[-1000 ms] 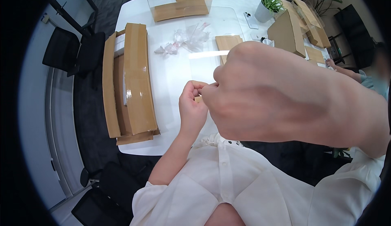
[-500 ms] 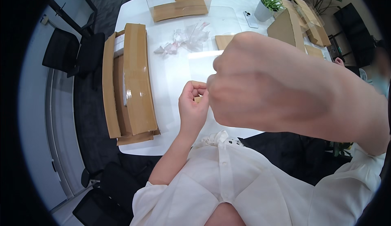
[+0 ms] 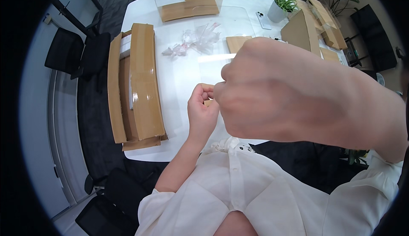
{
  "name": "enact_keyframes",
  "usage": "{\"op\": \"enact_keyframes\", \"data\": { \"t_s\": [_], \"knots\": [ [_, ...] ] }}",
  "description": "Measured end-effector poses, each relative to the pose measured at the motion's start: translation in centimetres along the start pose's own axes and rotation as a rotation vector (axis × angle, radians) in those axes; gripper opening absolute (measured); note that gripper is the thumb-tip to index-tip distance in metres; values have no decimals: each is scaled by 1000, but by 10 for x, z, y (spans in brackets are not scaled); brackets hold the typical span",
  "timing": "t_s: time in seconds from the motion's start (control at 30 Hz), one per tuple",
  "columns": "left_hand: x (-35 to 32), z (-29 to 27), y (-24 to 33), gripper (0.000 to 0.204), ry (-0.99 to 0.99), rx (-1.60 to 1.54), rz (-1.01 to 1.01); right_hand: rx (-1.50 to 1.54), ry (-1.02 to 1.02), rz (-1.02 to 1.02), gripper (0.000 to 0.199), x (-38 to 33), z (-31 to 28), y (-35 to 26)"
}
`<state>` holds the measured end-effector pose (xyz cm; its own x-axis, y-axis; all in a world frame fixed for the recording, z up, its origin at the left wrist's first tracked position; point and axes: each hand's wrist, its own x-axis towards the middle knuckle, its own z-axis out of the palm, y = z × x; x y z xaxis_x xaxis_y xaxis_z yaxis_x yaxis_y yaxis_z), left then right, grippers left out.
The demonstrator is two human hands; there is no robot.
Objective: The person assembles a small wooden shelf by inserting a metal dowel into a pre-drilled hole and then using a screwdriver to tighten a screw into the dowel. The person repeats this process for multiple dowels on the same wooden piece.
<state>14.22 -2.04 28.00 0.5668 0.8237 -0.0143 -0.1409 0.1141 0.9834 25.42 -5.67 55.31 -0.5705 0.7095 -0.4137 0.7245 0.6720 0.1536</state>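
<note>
Close to the camera, my right hand (image 3: 260, 89) is closed in a fist, and its back hides most of what lies below it. Whatever its fingers grip is out of sight. Beside it my left hand (image 3: 202, 111) is closed too, thumb and fingers curled together right against the right hand. Between the left fingers shows a small light-brown, wood-coloured piece (image 3: 208, 102); I cannot tell whether it is held or lies behind. Both hands are over the near part of the white table (image 3: 179, 80).
An open cardboard box (image 3: 145, 80) stands on the left. Crumpled clear plastic (image 3: 200, 40) and a wooden board (image 3: 238, 43) lie mid-table. Further back are a clear-sided wooden shelf unit (image 3: 190, 9), a phone (image 3: 263, 20), a potted plant (image 3: 278, 11) and another cardboard box (image 3: 300, 31).
Both hands keep almost the same pose and stay together. The right fist has shifted very slightly downward.
</note>
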Motion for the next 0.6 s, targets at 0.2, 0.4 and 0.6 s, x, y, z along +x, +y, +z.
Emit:
{"op": "enact_keyframes", "data": {
  "t_s": [0.2, 0.4, 0.6],
  "knots": [
    [0, 2, -5, 7, 27, -51, 4, -205, -18, -7, 37, -3, -2, -7],
    [0, -2, -1, 5, -8, 4, -63, -238, 161, 26, 37, 3, 12, -5],
    [0, 1, -2, 6, 23, 0, -10, -360, -1, 26, 35, -1, -7, -14]
  ]
}}
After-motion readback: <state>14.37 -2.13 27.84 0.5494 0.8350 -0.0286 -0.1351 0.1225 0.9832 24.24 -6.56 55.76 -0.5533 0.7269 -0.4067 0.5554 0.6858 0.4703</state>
